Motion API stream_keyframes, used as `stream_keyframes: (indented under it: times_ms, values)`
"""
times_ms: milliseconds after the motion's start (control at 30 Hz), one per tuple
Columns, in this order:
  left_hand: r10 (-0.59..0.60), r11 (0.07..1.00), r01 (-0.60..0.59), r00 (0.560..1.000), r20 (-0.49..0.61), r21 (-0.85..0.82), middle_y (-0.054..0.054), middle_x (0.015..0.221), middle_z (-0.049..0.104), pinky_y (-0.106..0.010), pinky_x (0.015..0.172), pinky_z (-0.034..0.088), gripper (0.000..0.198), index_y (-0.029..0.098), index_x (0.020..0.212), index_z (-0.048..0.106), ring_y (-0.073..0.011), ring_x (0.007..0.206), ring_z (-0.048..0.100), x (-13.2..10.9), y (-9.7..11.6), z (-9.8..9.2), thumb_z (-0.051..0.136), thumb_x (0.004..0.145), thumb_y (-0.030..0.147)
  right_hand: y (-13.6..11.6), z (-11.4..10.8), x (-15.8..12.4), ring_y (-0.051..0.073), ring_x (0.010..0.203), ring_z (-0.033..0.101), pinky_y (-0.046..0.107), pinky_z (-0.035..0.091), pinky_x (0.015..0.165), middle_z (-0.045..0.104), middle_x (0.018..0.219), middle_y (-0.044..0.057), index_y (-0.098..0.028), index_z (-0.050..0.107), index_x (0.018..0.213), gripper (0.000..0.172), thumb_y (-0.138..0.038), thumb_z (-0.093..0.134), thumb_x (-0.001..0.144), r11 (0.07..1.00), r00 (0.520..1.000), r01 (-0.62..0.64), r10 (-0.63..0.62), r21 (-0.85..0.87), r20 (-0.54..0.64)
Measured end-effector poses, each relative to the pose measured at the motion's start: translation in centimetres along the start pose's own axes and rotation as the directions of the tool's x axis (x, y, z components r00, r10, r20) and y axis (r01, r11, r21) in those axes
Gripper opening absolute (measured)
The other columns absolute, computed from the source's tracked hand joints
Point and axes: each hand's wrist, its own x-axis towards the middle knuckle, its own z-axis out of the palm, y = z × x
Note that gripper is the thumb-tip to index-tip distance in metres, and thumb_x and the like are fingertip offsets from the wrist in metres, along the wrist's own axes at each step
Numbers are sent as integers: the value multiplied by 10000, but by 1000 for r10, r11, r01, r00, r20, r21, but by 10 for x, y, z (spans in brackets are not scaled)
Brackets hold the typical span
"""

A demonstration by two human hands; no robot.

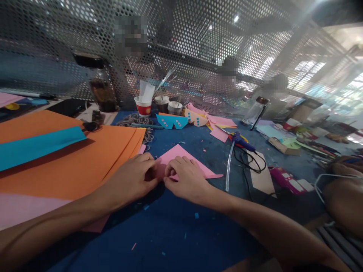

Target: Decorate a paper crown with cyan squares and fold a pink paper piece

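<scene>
A pink sheet of paper (181,156) lies on the blue table (170,234), folded to a point. My left hand (133,177) pinches its near left edge with curled fingers. My right hand (185,179) presses and pinches the same edge right beside it, fingertips nearly touching the left hand's. Both hands cover the paper's near corner.
A stack of orange sheets (79,158) with a blue strip (36,147) lies at the left. A glue gun (241,141) and its black cord lie at the right. Paper cups (144,106), folded paper boats (171,121) and pink scraps stand before a perforated metal screen. Another person's arm (344,200) shows at far right.
</scene>
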Motion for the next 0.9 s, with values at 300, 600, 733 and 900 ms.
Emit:
stream_keyframes:
  times_ms: [300,600,733,900]
  values:
    - [21,999,-21,1000,-4,-26,-60,867,602,-373,693,417,202,247,748,504,-240,808,575,-1,1,-1,565,924,323,3,-6,-1,204,980,596,360,393,915,715,995,20,-207,702,904,69,-175,730,958,998,999,20,-22,63,42]
    - [26,999,-27,1000,-13,-21,-61,877,608,-379,696,419,233,240,741,536,-243,824,580,-2,-5,2,606,936,347,5,-3,1,202,963,606,366,394,896,733,996,14,-212,698,918,65,-163,740,918,998,999,6,-8,60,35]
    - [18,1000,-18,1000,-12,-13,-68,890,616,-385,706,432,225,236,757,556,-245,833,580,-2,-4,3,607,940,357,4,-3,0,206,990,611,376,394,922,735,1018,13,-212,694,934,79,-184,762,904,998,1000,4,-5,69,26]
    - [1,1000,-1,1000,12,10,-62,892,620,-380,693,435,187,236,755,560,-241,825,589,0,-1,1,620,895,344,3,-5,0,211,989,612,372,399,904,734,1013,13,-215,692,915,81,-166,742,875,998,999,8,-10,61,33]
